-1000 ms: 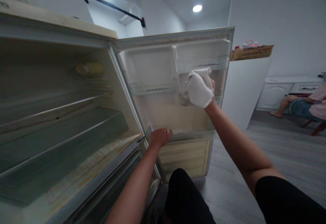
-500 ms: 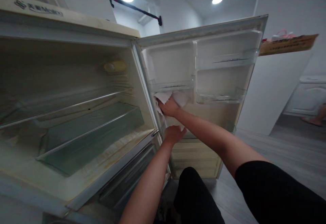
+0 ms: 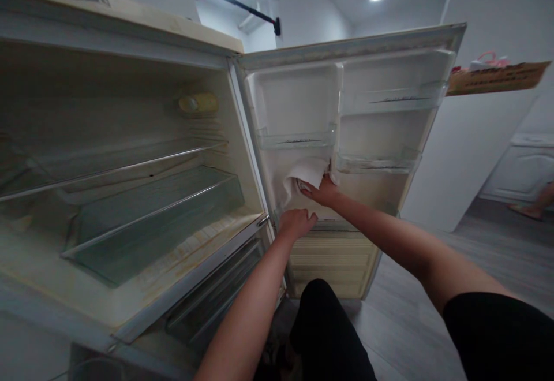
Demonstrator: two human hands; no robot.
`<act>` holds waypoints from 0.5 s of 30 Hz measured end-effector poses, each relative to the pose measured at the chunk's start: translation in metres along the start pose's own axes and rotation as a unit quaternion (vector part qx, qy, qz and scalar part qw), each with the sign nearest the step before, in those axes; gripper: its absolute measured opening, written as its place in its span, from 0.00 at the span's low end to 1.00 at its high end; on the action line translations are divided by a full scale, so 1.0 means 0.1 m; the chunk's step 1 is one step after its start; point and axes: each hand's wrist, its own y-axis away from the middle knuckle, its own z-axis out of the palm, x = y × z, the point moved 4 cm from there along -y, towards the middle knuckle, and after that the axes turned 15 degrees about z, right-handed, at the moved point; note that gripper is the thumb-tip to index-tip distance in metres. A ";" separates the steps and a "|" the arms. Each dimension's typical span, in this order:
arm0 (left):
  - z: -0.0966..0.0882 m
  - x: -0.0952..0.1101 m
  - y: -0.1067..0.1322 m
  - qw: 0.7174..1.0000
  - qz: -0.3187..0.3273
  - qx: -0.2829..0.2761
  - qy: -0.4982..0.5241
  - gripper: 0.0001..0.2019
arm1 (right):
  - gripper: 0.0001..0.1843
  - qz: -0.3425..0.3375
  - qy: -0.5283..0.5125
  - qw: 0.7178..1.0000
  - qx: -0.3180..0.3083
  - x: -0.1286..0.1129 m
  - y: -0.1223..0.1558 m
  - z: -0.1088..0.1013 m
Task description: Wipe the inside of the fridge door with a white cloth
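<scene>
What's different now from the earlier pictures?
The right hand, holding the white cloth, crossed the fridge door from right to left, then came partway back toward the middle. The cloth stayed held, the door open, and the left hand near the low shelf.

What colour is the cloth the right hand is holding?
The cloth is white, and it shows in the head view.

Fridge door (image 3: 294,98) swung out, w/ clear racks: upper L rack (image 3: 296,139), top R rack (image 3: 393,100), mid R rack (image 3: 376,165), btm rack (image 3: 337,226). In fridge: glass shelf (image 3: 130,156); below it greenish clear bin or shelf (image 3: 160,216), can't tell which; stained base (image 3: 190,248). White cab. (image 3: 471,156) R of door carries cardbd. box (image 3: 497,78). Grey flr. (image 3: 415,312) w/ person's foot (image 3: 526,210) on it.
</scene>
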 end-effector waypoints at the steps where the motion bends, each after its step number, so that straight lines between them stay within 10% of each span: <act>1: 0.00 0.00 0.00 1.000 0.002 0.003 0.003 0.31 | 0.27 -0.015 -0.007 1.000 -0.003 0.01 0.03 0.03; 15: 0.03 -0.03 -0.01 1.000 0.001 -0.002 0.007 0.30 | 0.18 -0.192 0.055 0.980 -0.011 -0.36 -0.20 0.20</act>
